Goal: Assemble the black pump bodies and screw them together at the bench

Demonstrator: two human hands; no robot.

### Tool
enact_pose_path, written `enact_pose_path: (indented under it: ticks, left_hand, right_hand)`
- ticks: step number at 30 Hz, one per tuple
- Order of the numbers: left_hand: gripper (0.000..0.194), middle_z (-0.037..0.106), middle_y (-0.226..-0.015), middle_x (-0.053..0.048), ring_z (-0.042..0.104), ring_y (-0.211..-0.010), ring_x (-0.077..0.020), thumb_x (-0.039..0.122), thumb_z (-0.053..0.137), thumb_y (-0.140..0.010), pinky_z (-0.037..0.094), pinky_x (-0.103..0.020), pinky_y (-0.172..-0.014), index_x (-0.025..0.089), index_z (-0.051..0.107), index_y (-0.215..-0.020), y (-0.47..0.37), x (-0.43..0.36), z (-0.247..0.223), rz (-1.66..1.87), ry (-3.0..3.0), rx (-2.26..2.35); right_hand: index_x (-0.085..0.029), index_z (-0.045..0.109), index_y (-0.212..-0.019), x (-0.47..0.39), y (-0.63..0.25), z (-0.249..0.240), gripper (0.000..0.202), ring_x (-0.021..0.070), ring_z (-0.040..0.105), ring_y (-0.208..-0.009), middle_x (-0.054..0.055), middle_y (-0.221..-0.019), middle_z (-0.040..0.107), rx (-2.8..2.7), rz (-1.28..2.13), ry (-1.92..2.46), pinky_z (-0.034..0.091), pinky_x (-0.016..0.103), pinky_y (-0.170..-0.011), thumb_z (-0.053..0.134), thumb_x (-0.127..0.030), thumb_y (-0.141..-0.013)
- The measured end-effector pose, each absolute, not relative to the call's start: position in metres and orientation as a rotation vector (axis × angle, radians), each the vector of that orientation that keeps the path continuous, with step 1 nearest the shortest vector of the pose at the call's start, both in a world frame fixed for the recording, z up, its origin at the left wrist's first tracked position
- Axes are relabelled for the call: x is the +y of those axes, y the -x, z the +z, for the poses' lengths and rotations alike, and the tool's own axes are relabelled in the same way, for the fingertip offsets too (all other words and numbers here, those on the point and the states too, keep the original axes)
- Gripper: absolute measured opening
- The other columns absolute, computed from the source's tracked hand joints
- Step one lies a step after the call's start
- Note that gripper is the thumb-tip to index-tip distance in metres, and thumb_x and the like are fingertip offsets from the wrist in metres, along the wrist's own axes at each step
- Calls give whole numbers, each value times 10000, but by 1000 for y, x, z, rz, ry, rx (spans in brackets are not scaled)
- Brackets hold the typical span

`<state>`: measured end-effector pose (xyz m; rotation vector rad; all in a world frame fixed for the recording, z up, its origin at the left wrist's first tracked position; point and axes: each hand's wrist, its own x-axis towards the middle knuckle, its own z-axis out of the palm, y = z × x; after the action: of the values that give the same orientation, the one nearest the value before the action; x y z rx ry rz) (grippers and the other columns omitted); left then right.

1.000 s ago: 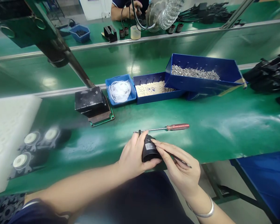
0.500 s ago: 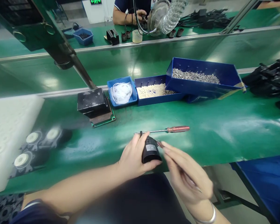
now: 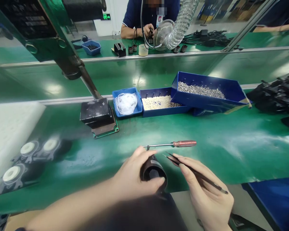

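Note:
My left hand [image 3: 141,173] is wrapped round a black cylindrical housing [image 3: 152,166] near the table's front edge. The housing's hollow round end faces me, and part of a pale label shows on its upper side. Between the thumb and fingers of my right hand [image 3: 204,186] is a pair of dark tweezers [image 3: 196,173]. Their tips are apart, just to the right of the housing and not touching it. Just beyond the housing lies a screwdriver [image 3: 183,143] with a red handle, its shaft pointing left.
Blue bins hold white tubing [image 3: 126,103], small cream pieces [image 3: 156,102] and metal screws [image 3: 199,89]. A press stand [image 3: 97,112] rises at left, beside white-ringed black parts [image 3: 13,173] and a white foam block [image 3: 12,128]. Black parts [image 3: 276,93] are piled right. A co-worker [image 3: 149,19] sits opposite.
The housing has tilted so its open end now faces me. My right hand has drawn the tweezers slightly away from its side. The camera view has tipped upward a little.

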<state>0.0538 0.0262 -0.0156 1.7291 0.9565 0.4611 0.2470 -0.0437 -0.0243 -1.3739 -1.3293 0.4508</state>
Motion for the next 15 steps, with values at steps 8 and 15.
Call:
enact_pose_path:
  ticks: [8,15]
  left_hand:
    - [619,476,-987,-62,516,-824,-203,340,642,-710,484,-374,-749,180,522,-1297,-52,28,-4,417,-1695,866]
    - [475,470,-971,-45,527,-902,-229,341,620,-768,481,-416,-833,201,562,-1218,-56,33,-8,273,-1673,948]
  right_hand:
    - [-252,711,-1092,-45,-237,-9,282,158,703,-1000,-5,-1090,738,-1502,476,1406,567,213,-923,615,-80,-891]
    - [-207,676,-1145,-44,-237,-18,343,173,676,-1057,31,-1132,716,-1601,497,1330,563,252,-934,602,-13,-872]
